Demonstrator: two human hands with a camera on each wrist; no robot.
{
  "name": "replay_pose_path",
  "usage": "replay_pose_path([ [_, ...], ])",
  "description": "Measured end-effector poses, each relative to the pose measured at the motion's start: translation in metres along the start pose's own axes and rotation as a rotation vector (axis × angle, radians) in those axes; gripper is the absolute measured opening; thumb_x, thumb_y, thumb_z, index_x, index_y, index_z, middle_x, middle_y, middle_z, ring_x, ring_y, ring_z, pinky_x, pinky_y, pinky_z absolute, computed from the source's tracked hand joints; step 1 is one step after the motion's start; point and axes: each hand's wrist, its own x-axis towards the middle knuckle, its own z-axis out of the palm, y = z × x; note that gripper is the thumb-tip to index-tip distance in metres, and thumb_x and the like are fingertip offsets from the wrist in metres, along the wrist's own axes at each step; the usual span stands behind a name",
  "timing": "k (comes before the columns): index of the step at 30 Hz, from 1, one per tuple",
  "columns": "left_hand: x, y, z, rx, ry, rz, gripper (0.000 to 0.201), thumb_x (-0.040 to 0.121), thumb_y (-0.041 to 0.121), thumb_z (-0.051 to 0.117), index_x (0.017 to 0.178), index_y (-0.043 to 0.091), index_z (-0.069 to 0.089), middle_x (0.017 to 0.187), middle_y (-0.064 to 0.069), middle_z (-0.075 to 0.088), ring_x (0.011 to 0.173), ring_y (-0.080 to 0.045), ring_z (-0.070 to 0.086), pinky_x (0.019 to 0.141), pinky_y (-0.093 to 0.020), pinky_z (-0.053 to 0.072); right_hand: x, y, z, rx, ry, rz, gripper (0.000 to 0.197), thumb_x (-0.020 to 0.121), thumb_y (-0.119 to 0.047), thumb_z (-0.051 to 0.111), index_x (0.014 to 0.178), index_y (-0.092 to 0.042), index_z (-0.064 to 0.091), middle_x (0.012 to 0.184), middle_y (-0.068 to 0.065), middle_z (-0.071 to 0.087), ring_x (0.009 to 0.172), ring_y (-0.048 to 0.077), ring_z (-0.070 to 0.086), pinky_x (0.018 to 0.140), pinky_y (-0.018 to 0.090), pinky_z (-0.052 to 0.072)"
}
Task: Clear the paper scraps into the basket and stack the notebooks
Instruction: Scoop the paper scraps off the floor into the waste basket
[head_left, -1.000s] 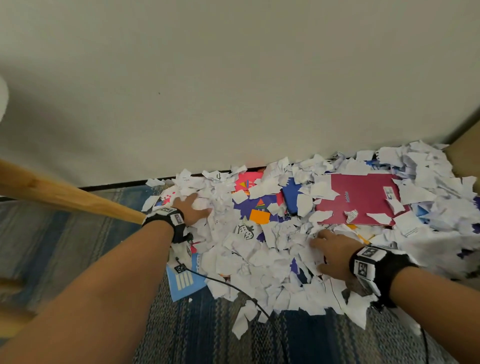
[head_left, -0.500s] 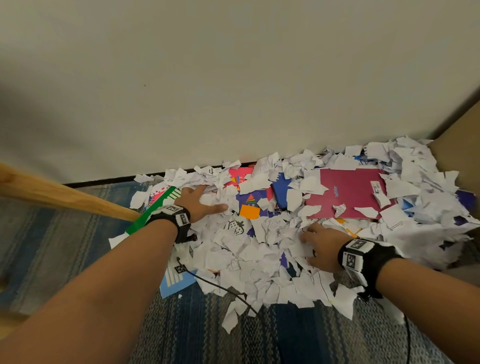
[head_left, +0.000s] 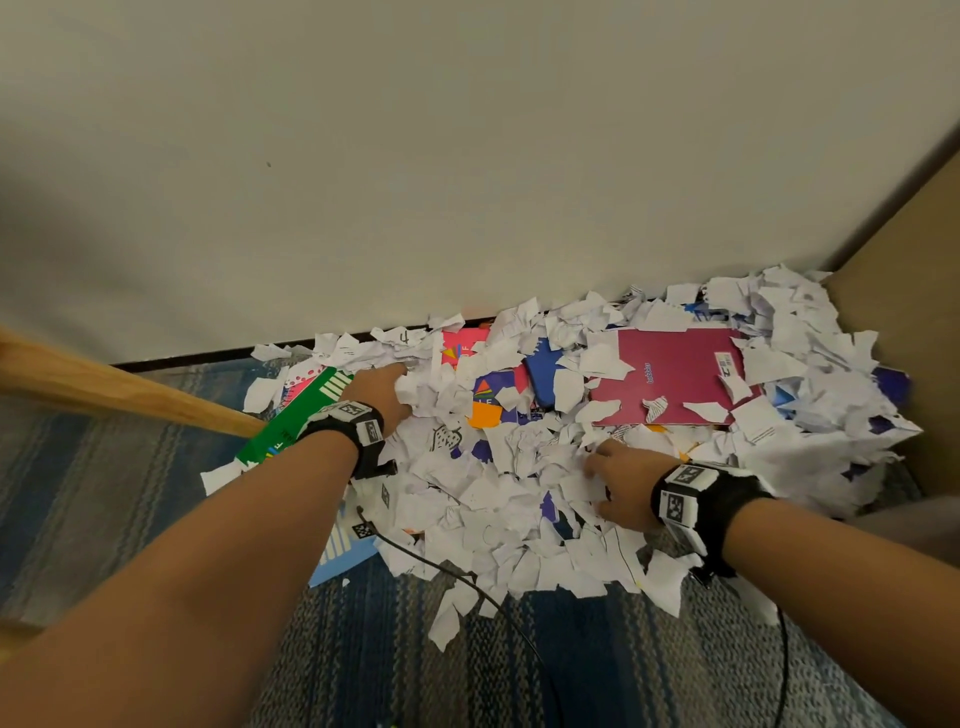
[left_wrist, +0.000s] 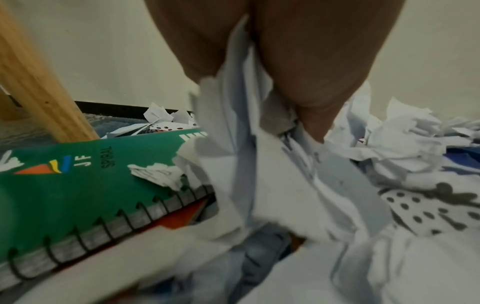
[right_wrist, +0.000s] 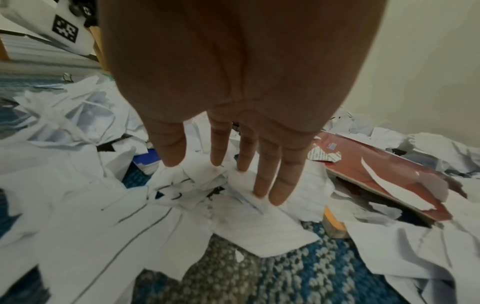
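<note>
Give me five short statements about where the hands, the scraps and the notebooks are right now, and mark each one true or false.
1. The right hand lies with straight, spread fingers on the paper scraps. True.
2. The green spiral notebook lies at the right end of the pile, against the brown panel. False: it is at the left end, beside the wooden leg.
3. The maroon notebook has a few scraps lying on its cover. True.
4. The left hand holds the maroon notebook. False: it is at the left of the pile, with scraps between thumb and fingers.
5. The scraps already sit in a basket. False: they cover the carpet; no basket is in view.
</note>
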Motion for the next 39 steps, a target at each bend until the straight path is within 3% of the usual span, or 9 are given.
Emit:
replay_pose_path([
  [5,-0.006,0.007,-0.016,-0.005,0.073,0.028,0.017,0.087,0.019,0.056,0.104,0.016,0.061,0.104,-0.011,0.066,0.096,-0.032,0.06,0.075,-0.031,0.043,-0.006,-0.017,-0.01,0.002,0.222,0.001,0.056,0.087,-0.043,0.053,0.136,-0.02,0.041,0.133,0.008,0.043,0.115,0.03,0.047,0.09,0.042,0.048],
  [9,-0.01,0.01,-0.022,-0.066,0.116,0.03,0.03,0.084,0.014,0.06,0.115,0.014,0.062,0.109,-0.015,0.066,0.1,-0.035,0.06,0.082,-0.036,0.048,-0.001,-0.043,-0.007,0.05,0.357,-0.175,0.081,0.079,-0.056,0.06,0.145,-0.026,0.023,0.147,0.008,0.026,0.127,0.034,0.036,0.097,0.049,0.043],
  [14,-0.015,0.011,-0.022,-0.063,0.097,0.021,0.038,0.085,0.016,0.065,0.123,0.015,0.059,0.115,-0.018,0.063,0.106,-0.037,0.059,0.085,-0.037,0.048,0.008,-0.086,0.011,-0.147,0.303,-0.46,0.101,0.074,-0.06,0.064,0.148,-0.048,-0.003,0.159,-0.003,-0.018,0.145,0.043,0.001,0.106,0.069,0.021],
  [20,-0.022,0.008,-0.02,-0.058,0.076,0.071,0.029,0.081,0.019,0.066,0.11,0.017,0.061,0.102,-0.014,0.066,0.095,-0.035,0.061,0.08,-0.039,0.052,0.023,-0.119,0.03,-0.308,0.184,-0.512,0.114,0.064,-0.073,0.067,0.146,-0.052,-0.009,0.156,-0.004,-0.031,0.14,0.05,-0.019,0.099,0.08,0.001],
  [23,-0.024,0.004,-0.021,-0.057,0.075,0.079,0.031,0.081,0.017,0.067,0.112,0.017,0.061,0.103,-0.013,0.066,0.096,-0.034,0.06,0.08,-0.037,0.05,0.02,-0.116,0.029,-0.45,0.158,-0.506,0.103,0.073,-0.046,0.076,0.15,-0.041,0.008,0.159,0.001,-0.021,0.142,0.05,-0.008,0.103,0.077,0.013],
  [27,-0.024,0.001,-0.022,-0.037,0.083,0.066,0.031,0.085,0.017,0.064,0.116,0.015,0.061,0.107,-0.013,0.065,0.098,-0.034,0.06,0.079,-0.034,0.046,0.008,-0.091,0.018,-0.453,0.219,-0.54,0.06,0.086,-0.024,0.066,0.14,-0.032,0.041,0.159,0.005,0.007,0.138,0.044,0.018,0.102,0.06,0.035],
  [32,-0.019,0.009,-0.025,-0.019,0.104,0.085,0.025,0.084,0.017,0.064,0.108,0.016,0.062,0.101,-0.012,0.067,0.094,-0.033,0.061,0.077,-0.035,0.049,-0.005,-0.047,0.01,-0.417,0.257,-0.488,0.046,0.088,-0.02,0.063,0.131,-0.031,0.05,0.157,0.006,0.018,0.132,0.043,0.031,0.095,0.054,0.044],
  [36,-0.014,0.026,-0.025,-0.005,0.14,0.136,0.03,0.082,0.014,0.063,0.111,0.017,0.062,0.105,-0.013,0.067,0.099,-0.035,0.059,0.08,-0.038,0.048,-0.015,-0.016,0.004,-0.292,0.273,-0.317,0.059,0.071,-0.03,0.072,0.125,-0.032,0.048,0.155,0.004,0.019,0.129,0.038,0.034,0.098,0.051,0.041],
  [39,-0.012,0.039,-0.022,0.058,0.133,0.198,0.035,0.081,0.015,0.062,0.116,0.019,0.058,0.108,-0.011,0.063,0.101,-0.035,0.058,0.081,-0.039,0.047,-0.019,0.002,0.005,-0.03,0.372,-0.175,0.058,0.067,-0.037,0.067,0.119,-0.027,0.044,0.152,0.004,0.02,0.129,0.034,0.036,0.102,0.049,0.038],
])
